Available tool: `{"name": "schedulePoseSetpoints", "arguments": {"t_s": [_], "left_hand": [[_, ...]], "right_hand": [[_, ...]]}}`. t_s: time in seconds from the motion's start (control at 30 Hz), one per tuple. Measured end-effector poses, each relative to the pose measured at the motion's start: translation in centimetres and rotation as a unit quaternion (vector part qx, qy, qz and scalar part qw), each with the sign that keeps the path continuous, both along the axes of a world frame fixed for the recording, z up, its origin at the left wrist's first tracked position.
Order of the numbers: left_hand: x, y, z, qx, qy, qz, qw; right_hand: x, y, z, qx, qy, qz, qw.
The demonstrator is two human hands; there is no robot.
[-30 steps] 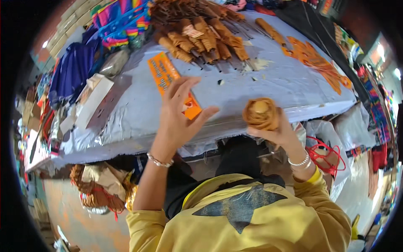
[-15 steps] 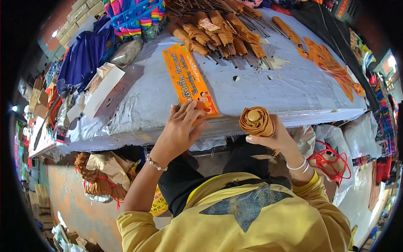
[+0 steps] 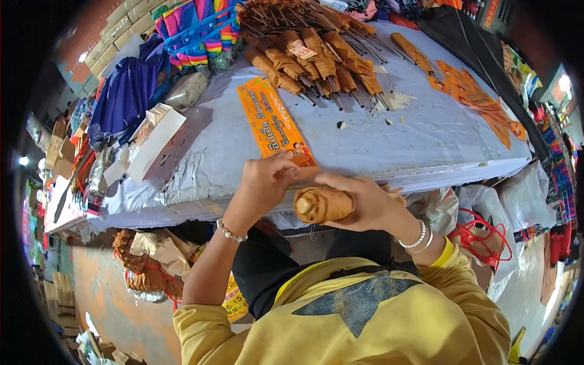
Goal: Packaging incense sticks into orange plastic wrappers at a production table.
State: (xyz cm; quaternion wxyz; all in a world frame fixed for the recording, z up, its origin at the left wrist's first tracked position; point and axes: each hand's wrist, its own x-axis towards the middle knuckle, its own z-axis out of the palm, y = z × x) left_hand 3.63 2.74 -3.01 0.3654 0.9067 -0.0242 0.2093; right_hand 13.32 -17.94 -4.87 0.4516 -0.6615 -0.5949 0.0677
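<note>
A flat orange printed sleeve (image 3: 258,115) lies at the near edge of the table. My left hand (image 3: 267,182) is closed at its near end, with bent fingers pinching the sleeve's edge; the fingertips are partly hidden. In my right hand (image 3: 371,204) is a rolled brown umbrella (image 3: 322,205), gripped around its body and tilted with the gold-coloured tip toward the left. The right index finger reaches out toward the sleeve's near corner. Much of the umbrella's far end is covered by the palm.
A pile of rolled brown umbrellas (image 3: 316,55) with metal shafts lies at the back of the white-covered table (image 3: 207,146). Orange sleeves (image 3: 480,103) are spread at right. A white open box (image 3: 159,143) and dark blue cloth (image 3: 125,91) lie left. Red cord (image 3: 486,234) hangs beside plastic bags.
My right hand has moved left, bringing the umbrella from upright to tilted beside the sleeve. My left hand's spread fingers have curled in at the sleeve's near end.
</note>
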Motion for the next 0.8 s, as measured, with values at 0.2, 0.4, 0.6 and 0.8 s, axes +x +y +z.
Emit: {"name": "schedulePoseSetpoints", "arguments": {"t_s": [0.2,0.4,0.6,0.8], "left_hand": [[0.3,0.7,-0.2,-0.044,0.013,0.014,0.999],[-0.3,0.3,0.3,-0.113,0.037,0.043,0.992],[0.2,0.7,-0.2,-0.244,0.042,0.052,0.968],[-0.2,-0.4,-0.6,-0.073,-0.008,0.083,0.994]], "right_hand": [[-1.2,1.4,2.6,-0.146,-0.059,-0.041,0.987],[-0.9,0.5,1.5,-0.148,-0.091,-0.059,0.983],[-1.6,0.5,2.4,-0.221,-0.121,-0.061,0.966],[-0.5,0.7,1.3,-0.188,-0.046,-0.079,0.978]]}}
